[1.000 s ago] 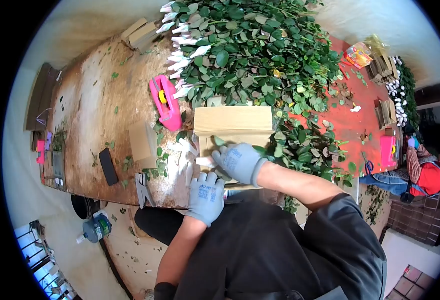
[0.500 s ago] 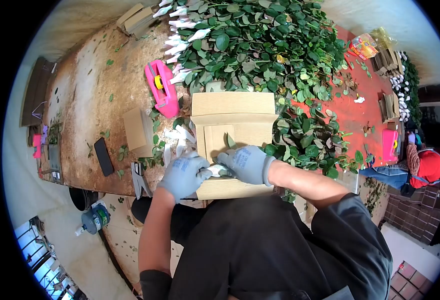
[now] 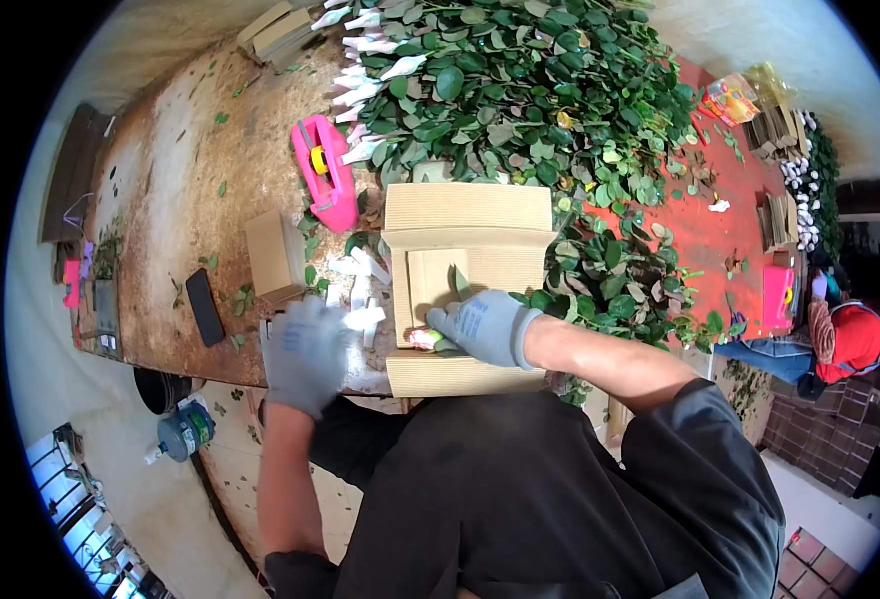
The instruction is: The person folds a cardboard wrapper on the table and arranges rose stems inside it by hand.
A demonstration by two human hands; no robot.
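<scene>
The corrugated cardboard wrapper (image 3: 468, 212) lies creased on the surface (image 3: 170, 200), with the rose (image 3: 424, 339) on it, the reddish bud near the wrapper's left edge. The right hand (image 3: 485, 329) grips the rose just behind its bud. The left hand (image 3: 305, 354), blurred, is left of the wrapper; I cannot tell whether it grips anything. White sleeves (image 3: 362, 290) lie just left of the wrapper, the pink tape dispenser (image 3: 335, 195) off its far left corner.

Flower-packing workshop: leafy stems (image 3: 530, 95), corrugated cardboard (image 3: 468, 210), tape dispenser (image 3: 333, 192)
</scene>
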